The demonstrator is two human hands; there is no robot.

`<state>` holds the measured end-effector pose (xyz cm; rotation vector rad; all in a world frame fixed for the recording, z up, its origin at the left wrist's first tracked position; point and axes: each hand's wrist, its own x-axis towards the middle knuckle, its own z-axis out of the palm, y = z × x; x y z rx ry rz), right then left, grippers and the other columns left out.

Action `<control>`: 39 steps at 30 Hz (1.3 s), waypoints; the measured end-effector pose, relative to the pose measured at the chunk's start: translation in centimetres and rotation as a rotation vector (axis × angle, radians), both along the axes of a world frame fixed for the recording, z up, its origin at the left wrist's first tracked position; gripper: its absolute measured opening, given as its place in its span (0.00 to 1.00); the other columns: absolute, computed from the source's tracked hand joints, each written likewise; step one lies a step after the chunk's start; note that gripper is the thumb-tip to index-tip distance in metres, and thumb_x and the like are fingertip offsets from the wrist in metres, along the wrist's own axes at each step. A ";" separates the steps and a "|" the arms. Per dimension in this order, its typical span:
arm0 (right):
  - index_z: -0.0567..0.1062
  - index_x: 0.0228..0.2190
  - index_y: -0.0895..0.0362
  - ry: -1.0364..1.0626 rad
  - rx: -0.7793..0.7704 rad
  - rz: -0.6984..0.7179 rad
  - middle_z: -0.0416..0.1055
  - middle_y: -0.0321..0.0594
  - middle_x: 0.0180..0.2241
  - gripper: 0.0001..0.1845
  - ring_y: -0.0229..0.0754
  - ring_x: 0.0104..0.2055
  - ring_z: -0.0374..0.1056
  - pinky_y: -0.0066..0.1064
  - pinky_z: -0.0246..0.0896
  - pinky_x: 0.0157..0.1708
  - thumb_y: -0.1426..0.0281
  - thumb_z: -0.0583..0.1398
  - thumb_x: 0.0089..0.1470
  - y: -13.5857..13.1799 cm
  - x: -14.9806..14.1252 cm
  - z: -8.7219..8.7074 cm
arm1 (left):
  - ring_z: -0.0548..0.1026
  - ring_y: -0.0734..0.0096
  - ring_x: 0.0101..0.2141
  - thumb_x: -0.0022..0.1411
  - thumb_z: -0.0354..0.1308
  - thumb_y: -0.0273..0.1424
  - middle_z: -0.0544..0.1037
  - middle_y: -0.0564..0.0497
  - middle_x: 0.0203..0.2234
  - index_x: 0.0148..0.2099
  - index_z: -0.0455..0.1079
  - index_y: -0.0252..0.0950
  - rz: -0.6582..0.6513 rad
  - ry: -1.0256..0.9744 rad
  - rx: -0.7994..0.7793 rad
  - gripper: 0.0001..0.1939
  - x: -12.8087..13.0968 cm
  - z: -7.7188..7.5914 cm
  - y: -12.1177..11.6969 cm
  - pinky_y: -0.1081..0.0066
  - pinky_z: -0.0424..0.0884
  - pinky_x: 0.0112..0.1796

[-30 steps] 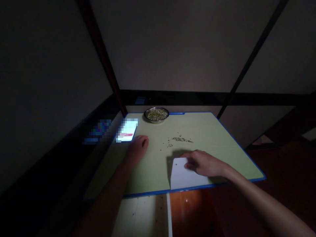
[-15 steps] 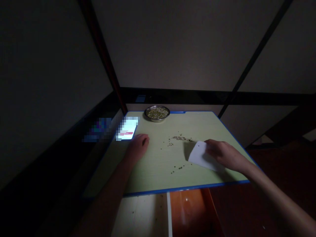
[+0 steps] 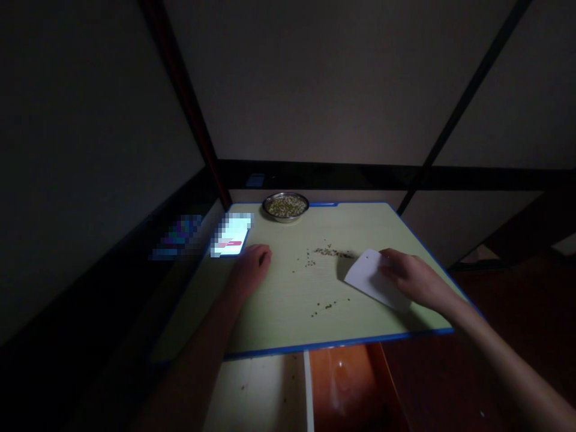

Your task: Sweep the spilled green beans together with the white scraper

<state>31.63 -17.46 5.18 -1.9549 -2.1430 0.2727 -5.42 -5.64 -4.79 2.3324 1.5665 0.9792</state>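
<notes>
My right hand (image 3: 411,279) grips a thin white scraper (image 3: 371,277) with a small hole near one corner. The scraper is tilted over the right part of the pale green table (image 3: 279,312), its far edge close to a scattered streak of small dark seeds (image 3: 330,252). More loose seeds (image 3: 328,306) lie nearer the table's front edge. On the left, my left hand (image 3: 255,264) rests on the table with its fingers curled in and nothing visible in them. A lit phone (image 3: 231,235) lies just beyond it.
A metal bowl (image 3: 286,207) holding green and white grains stands at the table's back edge, near the wall. Below the front edge is an open drawer (image 3: 265,393) with a few specks inside, beside an orange-brown surface (image 3: 344,384).
My right hand has raised and tilted the scraper slightly, its upper edge now higher. The left hand, bowl and seeds look unchanged.
</notes>
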 end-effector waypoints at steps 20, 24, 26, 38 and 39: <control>0.71 0.41 0.56 -0.051 -0.004 0.075 0.75 0.45 0.32 0.14 0.44 0.32 0.69 0.31 0.51 0.29 0.66 0.54 0.54 0.8 -5.5 -1.8 | 0.73 0.63 0.43 0.63 0.47 0.35 0.77 0.46 0.39 0.38 0.70 0.39 -0.001 -0.003 0.019 0.11 -0.1 -0.1 0.1 0.63 0.68 0.48; 0.71 0.40 0.55 -0.040 -0.003 0.132 0.75 0.43 0.32 0.12 0.41 0.31 0.68 0.30 0.50 0.28 0.66 0.55 0.54 1.1 -7.3 -0.9 | 0.73 0.64 0.43 0.63 0.46 0.35 0.76 0.47 0.40 0.38 0.69 0.39 -0.003 0.005 0.001 0.11 -0.1 -0.1 0.1 0.63 0.67 0.48; 0.70 0.43 0.55 -0.005 0.007 0.164 0.75 0.44 0.34 0.14 0.41 0.33 0.68 0.29 0.51 0.30 0.67 0.55 0.55 1.1 -7.6 -0.1 | 0.73 0.64 0.43 0.63 0.46 0.35 0.76 0.48 0.39 0.38 0.69 0.39 0.002 0.007 -0.005 0.11 -0.1 0.0 0.1 0.64 0.67 0.48; 0.73 0.40 0.53 -0.014 -0.003 0.383 0.76 0.40 0.35 0.12 0.42 0.35 0.69 0.31 0.52 0.32 0.67 0.55 0.54 -0.3 -11.6 1.3 | 0.73 0.64 0.43 0.64 0.46 0.34 0.77 0.47 0.39 0.38 0.69 0.38 -0.004 0.009 0.046 0.11 -0.2 -0.5 0.3 0.63 0.67 0.47; 0.73 0.40 0.53 -0.027 -0.011 0.390 0.76 0.40 0.35 0.13 0.42 0.35 0.69 0.31 0.52 0.32 0.67 0.54 0.54 -0.2 -11.8 1.3 | 0.73 0.63 0.43 0.64 0.46 0.34 0.77 0.47 0.39 0.38 0.69 0.38 -0.002 0.009 0.051 0.11 -0.2 -0.6 0.3 0.63 0.67 0.47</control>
